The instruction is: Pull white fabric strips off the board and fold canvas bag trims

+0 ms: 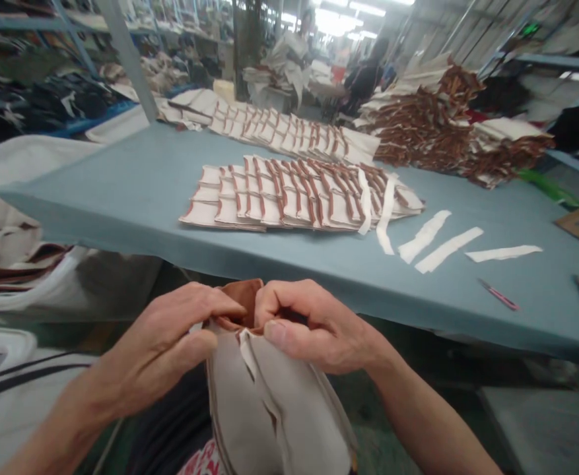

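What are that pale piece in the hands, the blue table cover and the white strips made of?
Pale piece: perhaps cloth or imitation leather; smooth, matte panels meeting at a seam.
Blue table cover: likely cloth or plastic; dull, hanging over the edge.
White strips: maybe paper or fabric; thin, matte, with uneven edges.

At six o'clock from where I stand is a pale grey, pouch-like piece of soft sheet material with a reddish-brown inner face (304, 409). Two smooth panels meet at a lengthwise seam running from its twelve toward its six, the raised edges parting in narrow dark slits. The top end is puckered, and a brown flap stands up at twelve o'clock. Thin, layered edges curve down at nine and three; the lower end runs out of sight.
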A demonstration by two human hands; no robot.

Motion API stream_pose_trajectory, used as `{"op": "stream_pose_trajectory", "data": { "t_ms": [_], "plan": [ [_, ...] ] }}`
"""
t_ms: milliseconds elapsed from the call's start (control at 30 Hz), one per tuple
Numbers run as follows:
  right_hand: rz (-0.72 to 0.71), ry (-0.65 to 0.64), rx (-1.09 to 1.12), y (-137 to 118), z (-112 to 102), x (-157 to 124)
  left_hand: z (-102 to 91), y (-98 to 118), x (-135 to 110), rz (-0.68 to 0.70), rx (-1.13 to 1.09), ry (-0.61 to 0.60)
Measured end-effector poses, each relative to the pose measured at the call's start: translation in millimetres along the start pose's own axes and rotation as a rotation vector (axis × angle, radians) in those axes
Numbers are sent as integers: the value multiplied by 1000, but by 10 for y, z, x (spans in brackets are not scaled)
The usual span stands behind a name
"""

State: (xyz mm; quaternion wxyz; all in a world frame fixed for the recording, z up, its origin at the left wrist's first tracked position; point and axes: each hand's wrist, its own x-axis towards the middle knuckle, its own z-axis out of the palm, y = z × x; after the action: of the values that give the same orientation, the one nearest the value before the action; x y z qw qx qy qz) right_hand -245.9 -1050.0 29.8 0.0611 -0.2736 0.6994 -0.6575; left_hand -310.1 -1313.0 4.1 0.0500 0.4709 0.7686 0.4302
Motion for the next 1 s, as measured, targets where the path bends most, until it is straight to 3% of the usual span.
{"op": "stream_pose_trajectory", "data": {
  "t_ms": [200,400,767,1000],
  "plan": [
    [66,41,-75,116,-25,-37,-44,198,254,-51,-165,-129],
    [131,50,-153,241,-14,-49,-26,259,352,-68,-172,-138],
    [132,57,-123,382,17,-26,54,108,268,-155,-307,-136],
    [111,50,-154,371,41,-43,126,121,264,-190,-341,-59]
  ]
}}
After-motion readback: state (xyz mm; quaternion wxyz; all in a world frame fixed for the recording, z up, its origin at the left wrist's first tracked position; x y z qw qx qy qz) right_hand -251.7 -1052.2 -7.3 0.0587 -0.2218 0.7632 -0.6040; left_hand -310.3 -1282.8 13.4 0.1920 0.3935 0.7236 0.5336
